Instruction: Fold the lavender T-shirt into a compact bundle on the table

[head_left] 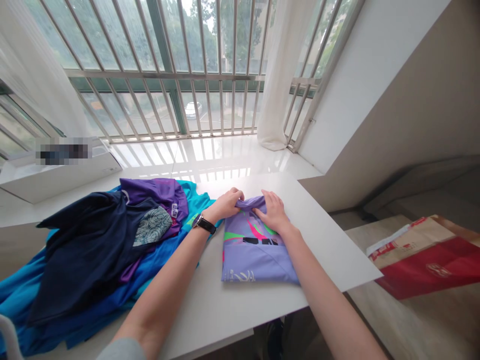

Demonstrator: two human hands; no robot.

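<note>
A folded lavender T-shirt (258,260) with pink, green and black print lies on the white tabletop (300,200). At its far left corner, my left hand (228,204), with a black-strapped watch (204,224) on the wrist, pinches the fabric edge. My right hand (275,212) rests on the far right corner, fingers stretched out and thumb apart. Between the two hands the far edge of the shirt is bunched into a small fold. White lettering shows near the shirt's close edge.
To the left lies a pile of loose clothes: a navy shirt (86,250), a purple one (157,192) and blue ones (22,295). A white box (67,172) stands on the sill before the barred window (187,75). Right of the table is a red and tan paper bag (431,260).
</note>
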